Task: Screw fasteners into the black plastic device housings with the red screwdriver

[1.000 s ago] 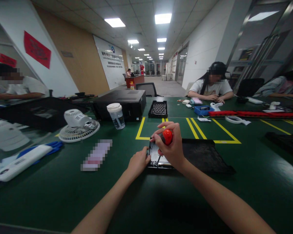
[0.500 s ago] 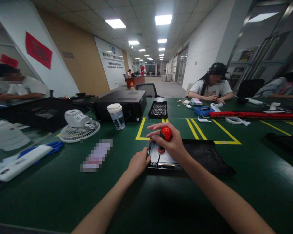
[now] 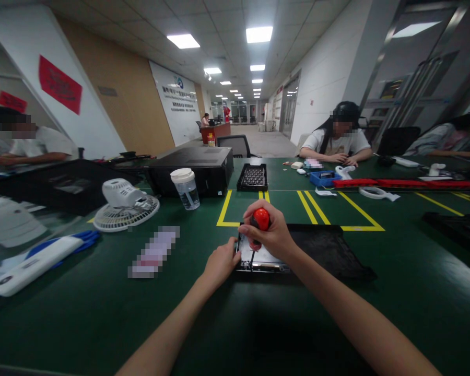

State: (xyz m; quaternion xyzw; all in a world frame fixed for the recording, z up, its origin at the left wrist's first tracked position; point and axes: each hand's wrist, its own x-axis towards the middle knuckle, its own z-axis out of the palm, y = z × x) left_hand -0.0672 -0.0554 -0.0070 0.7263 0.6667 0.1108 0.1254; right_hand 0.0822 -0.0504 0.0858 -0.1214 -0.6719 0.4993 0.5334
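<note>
"Long office hall, ceiling panels lit; green worktable [image 3: 62,329] fills the near half, yellow tape [image 3: 362,228] laid on it. What does my feed give for the right hand [image 3: 272,230]?"

"Fingers curled closely round the red-and-black handle of a screwdriver [image 3: 260,219], near centre. I read the shaft as pointing down and slightly left, over a silver plate [image 3: 264,259] in a black frame. Tip contact: cannot tell."

"Left hand [image 3: 221,259]?"

"Half-curled, fingertips at the frame's left edge. Whether it pinches that edge, I cannot tell."

"Surroundings?"

"I log a flat black casing [image 3: 325,250] right of the plate. Far side: black tray [image 3: 253,177] of small rounded pieces, black computer case [image 3: 196,169] left of it. Left: lidded cup [image 3: 186,190], white fan [image 3: 125,201]. Far right: co-worker [image 3: 313,141] seated at the table, hands together."
</note>
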